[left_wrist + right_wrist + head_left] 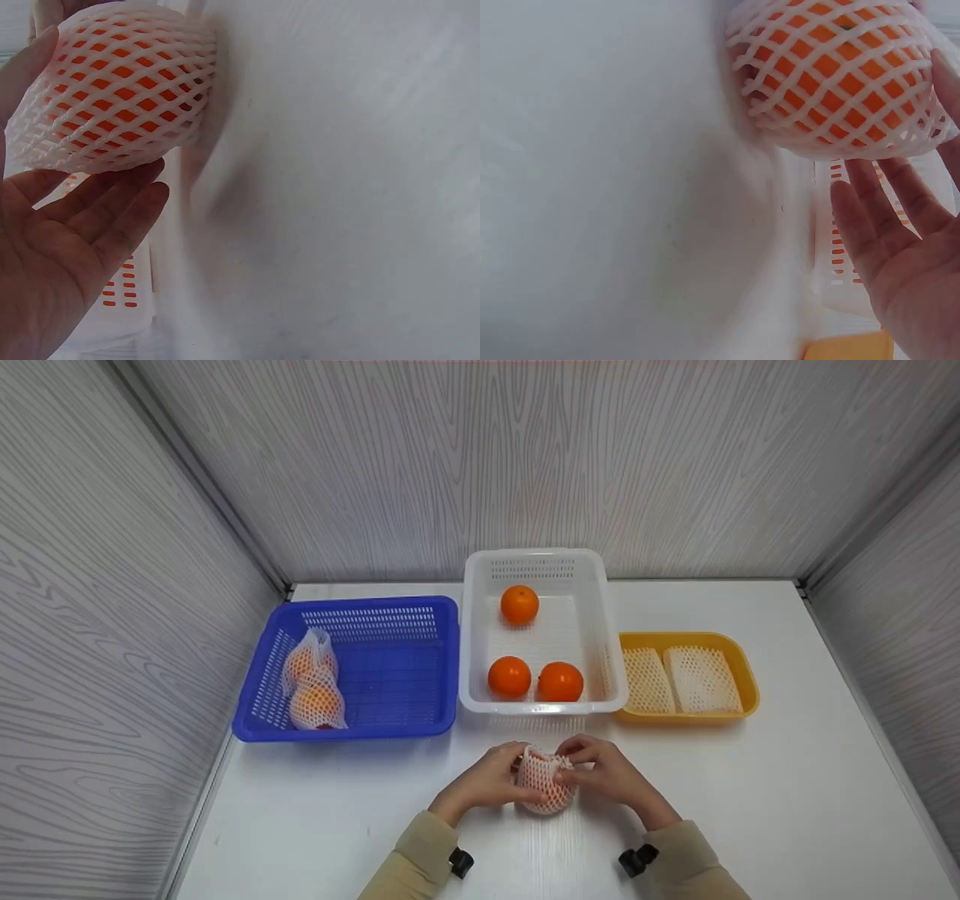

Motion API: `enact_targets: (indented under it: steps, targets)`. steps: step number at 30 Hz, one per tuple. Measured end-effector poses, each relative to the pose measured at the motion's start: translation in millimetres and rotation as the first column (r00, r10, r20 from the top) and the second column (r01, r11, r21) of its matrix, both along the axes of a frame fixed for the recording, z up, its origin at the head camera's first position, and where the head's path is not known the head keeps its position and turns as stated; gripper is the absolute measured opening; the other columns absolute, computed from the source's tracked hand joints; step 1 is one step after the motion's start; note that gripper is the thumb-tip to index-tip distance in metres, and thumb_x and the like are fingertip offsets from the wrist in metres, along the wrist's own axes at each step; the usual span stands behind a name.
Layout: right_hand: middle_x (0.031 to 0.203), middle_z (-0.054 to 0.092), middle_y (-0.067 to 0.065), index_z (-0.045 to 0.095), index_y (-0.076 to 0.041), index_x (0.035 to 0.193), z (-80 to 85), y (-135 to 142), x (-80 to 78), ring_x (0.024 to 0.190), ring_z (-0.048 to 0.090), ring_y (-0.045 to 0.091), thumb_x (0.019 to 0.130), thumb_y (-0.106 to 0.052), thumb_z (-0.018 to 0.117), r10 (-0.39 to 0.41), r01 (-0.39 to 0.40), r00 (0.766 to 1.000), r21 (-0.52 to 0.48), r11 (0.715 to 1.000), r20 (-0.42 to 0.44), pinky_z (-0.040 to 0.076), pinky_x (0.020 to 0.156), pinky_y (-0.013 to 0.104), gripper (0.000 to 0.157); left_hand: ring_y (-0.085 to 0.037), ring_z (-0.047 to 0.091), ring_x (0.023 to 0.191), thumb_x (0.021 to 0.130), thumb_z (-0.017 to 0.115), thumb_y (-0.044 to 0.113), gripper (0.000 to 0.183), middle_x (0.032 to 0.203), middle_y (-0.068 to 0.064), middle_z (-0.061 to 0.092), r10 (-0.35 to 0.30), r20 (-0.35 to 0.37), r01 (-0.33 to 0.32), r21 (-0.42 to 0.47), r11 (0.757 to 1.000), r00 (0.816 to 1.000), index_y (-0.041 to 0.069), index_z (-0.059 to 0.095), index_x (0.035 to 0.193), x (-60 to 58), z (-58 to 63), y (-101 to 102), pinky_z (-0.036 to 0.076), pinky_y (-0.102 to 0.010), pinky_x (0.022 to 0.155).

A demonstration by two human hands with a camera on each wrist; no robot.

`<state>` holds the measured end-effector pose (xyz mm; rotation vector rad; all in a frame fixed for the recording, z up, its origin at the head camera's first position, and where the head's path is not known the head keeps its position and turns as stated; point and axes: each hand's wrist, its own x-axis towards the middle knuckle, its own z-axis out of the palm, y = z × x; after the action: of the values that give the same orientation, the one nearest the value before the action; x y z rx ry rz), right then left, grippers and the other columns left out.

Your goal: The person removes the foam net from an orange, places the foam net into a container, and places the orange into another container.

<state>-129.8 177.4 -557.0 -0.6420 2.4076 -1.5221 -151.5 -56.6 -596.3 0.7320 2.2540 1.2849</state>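
Observation:
An orange in a white foam net (pixel 546 793) rests on the table in front of the white basket, held between both hands. My left hand (pixel 484 781) grips it from the left, thumb on the near side and fingers round the far side. From the right, my right hand (pixel 611 776) pinches the net's upper edge between thumb and fingers. In the left wrist view the net (pixel 127 90) covers the fruit, orange skin showing through its holes. The right wrist view shows the net's mesh (pixel 840 82) with the right thumb laid against it.
Behind the hands stands a white basket (pixel 543 708) with three bare oranges. A blue basket (pixel 345 733) at left holds two net-covered oranges (pixel 318 703). To the right, a yellow tray (pixel 739 671) contains flat foam nets (pixel 703 681). Wood-grain panels (pixel 525 465) enclose the table.

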Motion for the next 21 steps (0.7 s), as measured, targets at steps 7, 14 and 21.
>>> enact_targets:
  steps: [7,14,21]
  targets:
    - [0.100,0.068,0.012,0.077,0.001,0.086,7.5,-2.7,2.0,0.095,0.062,0.027,0.083,-0.005,0.077,-0.013,0.012,0.999,-0.014,1.000,-0.040,0.050,0.086,0.034,0.007,-0.010,0.057,0.102,0.079,0.081,0.044,0.048,0.108,0.009,0.063,0.043,-0.100,-0.040,0.034,0.999,0.994,0.015,0.071,0.116,-1.5,2.3,1.7,0.049,-0.033,0.091]
    - [0.098,0.071,0.009,0.076,0.000,0.097,5.1,0.0,0.8,0.093,0.065,0.021,0.085,-0.004,0.075,-0.019,0.019,1.000,-0.051,0.998,-0.005,0.053,0.084,0.033,0.013,-0.008,0.059,0.093,0.080,0.081,0.035,0.030,0.097,0.009,0.065,0.058,-0.151,-0.046,0.085,0.995,0.987,0.010,0.080,0.098,-1.4,6.0,4.5,0.049,-0.029,0.087]
    - [0.116,0.064,0.017,0.069,-0.001,0.115,1.6,3.7,1.6,0.110,0.057,0.035,0.082,-0.010,0.079,0.047,-0.046,0.998,-0.042,0.998,0.033,0.048,0.087,0.046,0.036,-0.007,0.060,0.085,0.080,0.083,0.019,0.021,0.089,0.006,0.067,0.095,-0.247,-0.059,0.148,0.987,0.964,0.006,0.079,0.095,1.1,10.3,7.0,0.051,-0.025,0.079]
